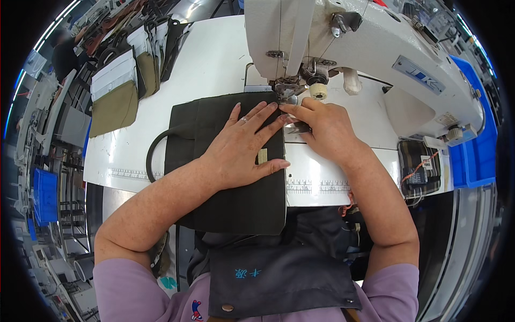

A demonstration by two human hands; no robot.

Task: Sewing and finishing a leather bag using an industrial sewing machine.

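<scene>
A dark bag panel (225, 209) with a curved handle (155, 150) lies flat on the sewing machine's table. Its far right corner is at the presser foot (284, 96). My left hand (241, 145) rests on the panel with its fingers spread, thumb near the right edge. Close to the needle, my right hand (324, 126) is curled, its index fingertip at the panel's edge by my left fingertips. A pair of metal thread snips (298, 128) sticks out from under its fingers. A small pale label (262, 156) shows on the panel between my left thumb and index finger.
The white sewing machine (370, 37) rises over the table's far right. Several olive and dark bag pieces (115, 102) are stacked at the far left. A plaid pouch (418, 169) and a blue bin (475, 145) are at the right. A ruler strip (322, 187) runs along the near edge.
</scene>
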